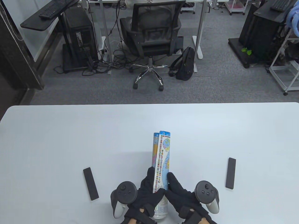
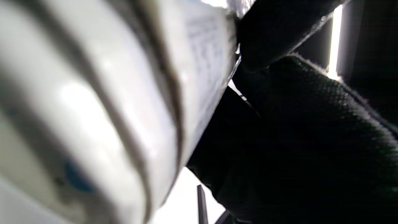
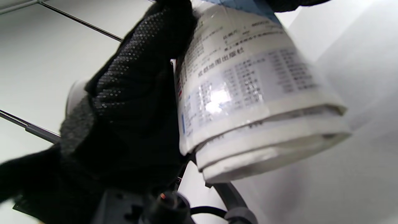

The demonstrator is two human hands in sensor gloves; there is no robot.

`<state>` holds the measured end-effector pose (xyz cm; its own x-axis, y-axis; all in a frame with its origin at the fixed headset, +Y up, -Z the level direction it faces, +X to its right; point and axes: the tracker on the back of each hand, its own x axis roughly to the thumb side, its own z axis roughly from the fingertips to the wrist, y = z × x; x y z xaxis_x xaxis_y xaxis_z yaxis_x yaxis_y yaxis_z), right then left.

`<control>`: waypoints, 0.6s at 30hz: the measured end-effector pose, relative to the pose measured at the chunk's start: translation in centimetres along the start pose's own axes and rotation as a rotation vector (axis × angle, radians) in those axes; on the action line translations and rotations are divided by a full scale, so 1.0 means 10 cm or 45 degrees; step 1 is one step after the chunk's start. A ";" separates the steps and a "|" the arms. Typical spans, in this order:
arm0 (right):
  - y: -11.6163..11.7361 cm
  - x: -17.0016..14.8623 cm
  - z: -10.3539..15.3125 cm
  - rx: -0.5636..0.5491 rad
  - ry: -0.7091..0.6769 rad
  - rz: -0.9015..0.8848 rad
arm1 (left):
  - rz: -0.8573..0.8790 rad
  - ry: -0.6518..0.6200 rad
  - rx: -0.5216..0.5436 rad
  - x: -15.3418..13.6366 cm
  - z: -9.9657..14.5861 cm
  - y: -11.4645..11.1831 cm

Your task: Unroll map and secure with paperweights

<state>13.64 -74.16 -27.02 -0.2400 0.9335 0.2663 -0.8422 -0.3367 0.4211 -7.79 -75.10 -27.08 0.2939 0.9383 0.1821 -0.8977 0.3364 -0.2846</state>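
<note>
A rolled map lies lengthwise on the white table, its near end between my hands. My left hand grips the roll from the left, thumb across its top. My right hand holds it from the right. The loose printed edge with flags runs along the top of the roll. Two black bar paperweights lie flat: one to the left of my hands, one to the right. The roll's white end fills the left wrist view and shows in the right wrist view.
The table's far edge runs across the middle of the table view. Beyond it on the floor stand an office chair, a black backpack and desks with computers.
</note>
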 end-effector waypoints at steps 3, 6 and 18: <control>-0.01 -0.02 0.00 -0.017 0.011 -0.039 | 0.096 -0.025 -0.017 -0.03 0.00 0.01; -0.05 -0.05 0.00 -0.038 0.024 -0.081 | 0.227 -0.026 -0.012 -0.06 0.00 0.01; -0.08 -0.11 0.02 -0.085 0.070 -0.137 | 0.102 -0.006 -0.115 -0.12 -0.07 -0.01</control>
<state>14.70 -74.91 -27.45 -0.1712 0.9698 0.1739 -0.8944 -0.2270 0.3853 -7.81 -76.22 -27.96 0.2208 0.9621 0.1599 -0.8849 0.2666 -0.3820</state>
